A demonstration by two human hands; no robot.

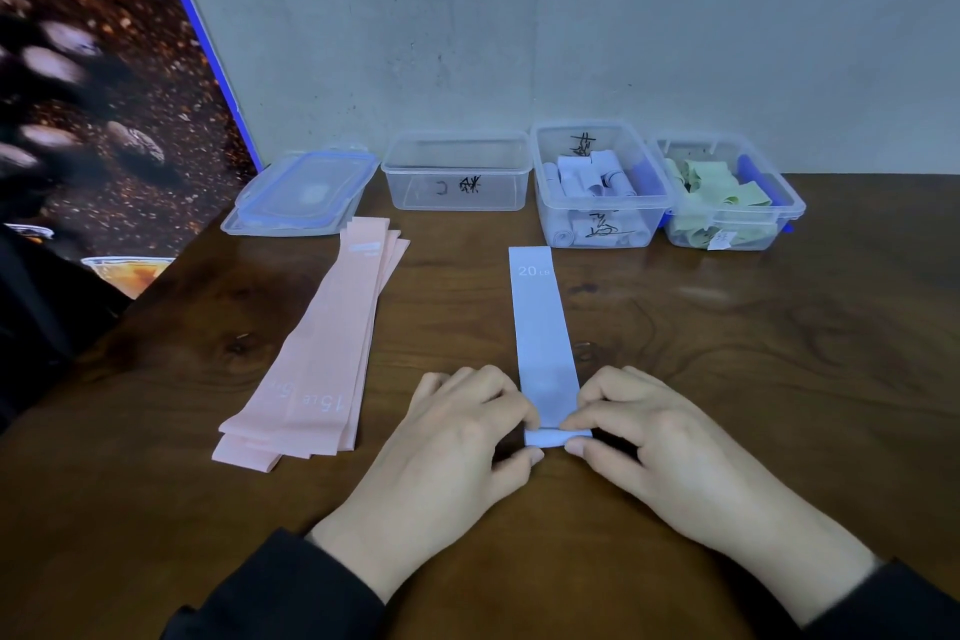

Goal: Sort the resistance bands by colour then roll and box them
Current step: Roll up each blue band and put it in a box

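Two hands in dark sleeves work at the near edge of a dark wooden table [727, 327], where the left hand [457, 437] and the right hand [670, 437] each pinch, between thumb and curled fingers, one side of the rolled near end of a pale blue band [543, 327]. The band lies flat, its long axis running straight away from the person, the end printed "20 LB" pointing toward the far boxes and stopping just short of them. To the left, well apart from the hands, a stack of pink bands [322, 353] lies fanned on a slight diagonal, with bare wood between it and the blue band. Open tabletop spreads to the right of the hands. Along the far edge, against a grey wall, stand a clear lid [301, 195] with blue clips, an open box [457, 177] holding nothing, a box of blue rolls [597, 187] and a box of green bands [727, 195]. A dark patterned panel leans at far left.
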